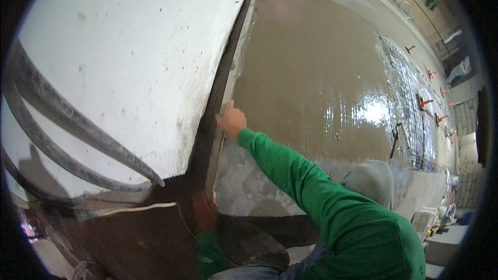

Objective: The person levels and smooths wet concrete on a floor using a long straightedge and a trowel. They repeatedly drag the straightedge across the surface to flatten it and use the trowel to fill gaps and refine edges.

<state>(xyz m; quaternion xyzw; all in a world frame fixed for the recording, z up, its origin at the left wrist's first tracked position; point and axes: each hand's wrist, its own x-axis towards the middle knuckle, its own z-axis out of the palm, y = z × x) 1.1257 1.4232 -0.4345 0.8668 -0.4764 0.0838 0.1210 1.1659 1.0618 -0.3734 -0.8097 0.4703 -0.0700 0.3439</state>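
A long, narrow grey strip (232,80) runs along the left edge of a wide surface of wet grey-brown mortar (306,62). My right hand (233,120), at the end of a green sleeve, grips the strip partway along, its thumb on the left side and a finger pointing up along it. Lower down, my left hand (206,211) is in shadow at the strip's near end, its fingers closed around it as far as I can make out. A dark gap (205,142) separates the strip from a white panel (135,67) on the left.
Dark curved bands (78,109) cross the white panel. On the right, mesh (410,98) shows in the mortar, with red-handled tools (425,102) beyond. A black tool (394,141) lies nearer. A grey rounded object (371,181) stands beside my right arm.
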